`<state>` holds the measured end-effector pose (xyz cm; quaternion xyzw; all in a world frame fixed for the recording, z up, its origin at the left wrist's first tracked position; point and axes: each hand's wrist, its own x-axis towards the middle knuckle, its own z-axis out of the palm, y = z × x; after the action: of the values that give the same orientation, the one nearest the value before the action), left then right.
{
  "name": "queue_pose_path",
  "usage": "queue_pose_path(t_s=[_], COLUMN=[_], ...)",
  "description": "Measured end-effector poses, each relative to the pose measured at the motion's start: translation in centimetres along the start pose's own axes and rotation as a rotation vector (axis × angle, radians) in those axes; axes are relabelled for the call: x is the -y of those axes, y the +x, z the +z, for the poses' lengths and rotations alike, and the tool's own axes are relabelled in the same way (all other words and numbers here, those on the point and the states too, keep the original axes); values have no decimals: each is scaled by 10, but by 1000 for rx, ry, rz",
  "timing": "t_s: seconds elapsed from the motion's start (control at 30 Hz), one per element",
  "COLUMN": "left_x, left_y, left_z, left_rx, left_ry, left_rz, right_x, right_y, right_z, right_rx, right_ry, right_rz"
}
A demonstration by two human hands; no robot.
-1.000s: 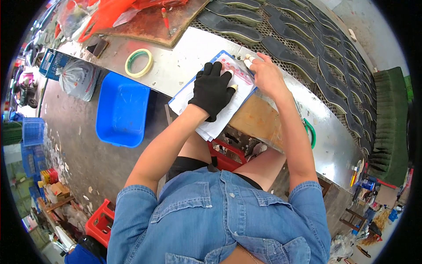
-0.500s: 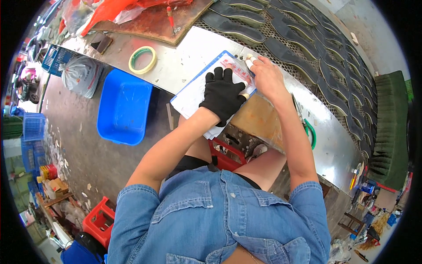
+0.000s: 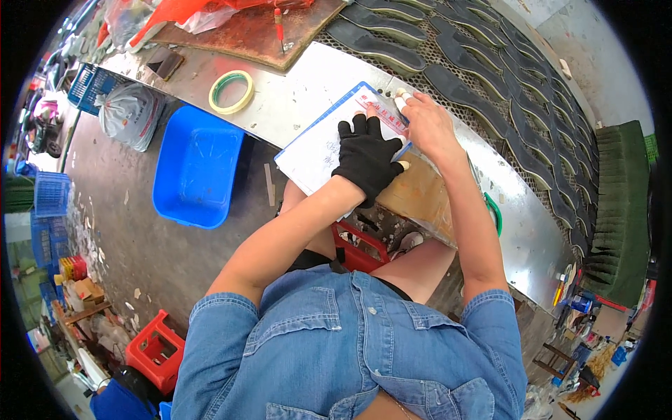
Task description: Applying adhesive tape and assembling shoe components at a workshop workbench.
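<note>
A blue-edged clipboard point(image 3: 297, 139) carries white sheets with red print and handwriting point(image 3: 318, 155), and lies tilted across the near edge of the metal table. My left hand point(image 3: 369, 159), in a black glove with bare or pale-wrapped fingertips, lies spread over the right part of the sheets. At the clipboard's far right edge is my bare right hand point(image 3: 428, 126), its fingers bent and white wraps on some fingertips. It appears to grip that edge; the thumb is largely hidden.
A roll of tape point(image 3: 232, 92) lies left on the metal table point(image 3: 336, 66). A blue tub point(image 3: 199, 168) stands below its edge. Dark sole-shaped pieces point(image 3: 455, 87) cover a mesh rack at the back right. Green-handled scissors point(image 3: 494, 213) lie beside my right forearm.
My left hand has slid right and slightly nearer me, uncovering handwriting on the sheet. The loose sheet ends that hung below it no longer show. My right hand stays at the clipboard's edge.
</note>
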<state>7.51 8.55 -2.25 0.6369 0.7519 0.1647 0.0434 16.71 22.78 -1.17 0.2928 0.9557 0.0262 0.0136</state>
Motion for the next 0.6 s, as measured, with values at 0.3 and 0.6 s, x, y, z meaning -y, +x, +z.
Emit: queue_pose_path(t_s=[0.3,0.6], left_x=[45,44], left_y=[16,16], left_z=[10,4], left_rx=[-227,-277], left_ry=[-102,-35], left_rz=[82,65], right_x=[5,3], right_y=[-4,-3], right_z=[1,5], right_rx=[-143,-106], right_ry=[14,12], right_rz=[-5,5])
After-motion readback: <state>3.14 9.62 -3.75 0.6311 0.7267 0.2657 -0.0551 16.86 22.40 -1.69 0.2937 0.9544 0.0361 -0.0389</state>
